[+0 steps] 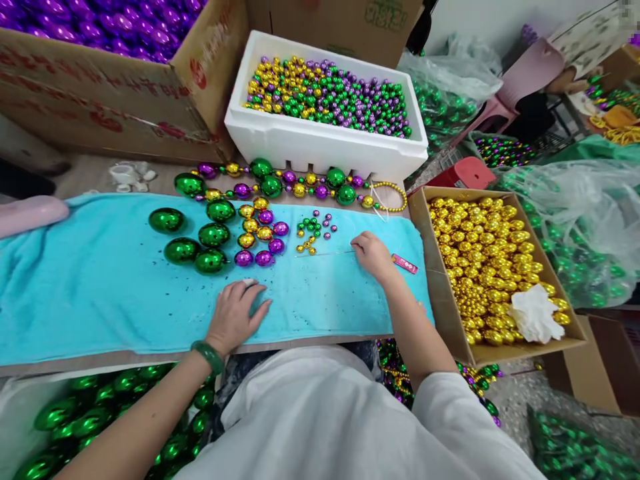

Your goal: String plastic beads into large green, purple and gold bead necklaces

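My left hand (236,312), with a green bangle (208,358) at the wrist, rests on the turquoise towel (120,293), fingers stretched out and holding nothing. My right hand (373,255) pinches a long thin needle (325,254), which points left across the towel; a faint clear thread seems to curl near the fingers. Left of its tip lie small beads (309,227) in green, gold and purple. Further left are gold and purple round beads (264,233), then large green oval beads (183,251). A small pink packet (404,264) lies right of my right hand.
A strung bead necklace (299,189) lies along the towel's far edge. Behind it stands a white foam box (320,140) of small beads. A cardboard box (435,280) of gold beads flanks the right; another cardboard box (95,100) holds purple ones. Green beads (95,420) fill the lower left.
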The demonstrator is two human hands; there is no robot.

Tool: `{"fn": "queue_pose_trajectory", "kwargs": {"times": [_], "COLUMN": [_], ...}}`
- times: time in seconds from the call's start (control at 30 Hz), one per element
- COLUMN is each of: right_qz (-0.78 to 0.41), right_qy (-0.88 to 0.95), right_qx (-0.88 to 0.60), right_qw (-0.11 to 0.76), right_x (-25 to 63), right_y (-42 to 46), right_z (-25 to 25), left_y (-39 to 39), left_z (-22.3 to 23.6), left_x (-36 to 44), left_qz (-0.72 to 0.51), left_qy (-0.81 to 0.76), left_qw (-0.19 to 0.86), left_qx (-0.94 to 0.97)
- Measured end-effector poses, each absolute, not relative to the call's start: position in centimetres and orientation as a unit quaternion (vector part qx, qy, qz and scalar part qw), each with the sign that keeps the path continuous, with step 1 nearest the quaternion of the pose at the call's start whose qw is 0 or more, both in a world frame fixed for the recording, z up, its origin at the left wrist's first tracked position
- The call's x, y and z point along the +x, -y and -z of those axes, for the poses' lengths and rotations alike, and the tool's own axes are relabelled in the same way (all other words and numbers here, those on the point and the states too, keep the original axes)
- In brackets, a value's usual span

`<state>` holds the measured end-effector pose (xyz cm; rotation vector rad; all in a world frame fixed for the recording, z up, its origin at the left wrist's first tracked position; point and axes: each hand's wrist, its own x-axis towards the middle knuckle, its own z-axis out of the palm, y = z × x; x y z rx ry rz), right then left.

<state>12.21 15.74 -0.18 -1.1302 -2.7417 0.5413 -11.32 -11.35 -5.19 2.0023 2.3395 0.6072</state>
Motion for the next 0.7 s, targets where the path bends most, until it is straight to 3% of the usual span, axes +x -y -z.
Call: {"fn": "queue_pose_trajectory", "kwargs": {"times": [0.17, 0.47, 0.57, 0.7], "right_qz": [-0.182, -0.156, -0.214, -0.396], "right_qy": [0.915, 0.925, 0.910, 0.813], "right_qx": [-0.361, -0.343, -0.355, -0.382], "right_qw": [-0.005, -0.045, 0.021, 0.192], "right_x": [13.7, 13.7, 15.4, 17.6], "right_y": [-15.3, -15.1, -14.6, -13.5], "right_z": [0.6, 0.0, -0.6, -0.6], "left_y": [10.2, 2.4, -0.9, -5.5], "left_z": [4.0, -0.8, -1.3, -1.3], "left_x": [-11.4, -11.0, -10.7, -9.9], "left_qz": [-0.219, -0.198, -0.189, -0.166], "left_qy": [-0.721, -0.681, -0.673, -0.687], "left_qw": [0.013, -0.047, -0.042, -0.015], "left_qx": [0.657, 0.703, 0.713, 0.707]}}
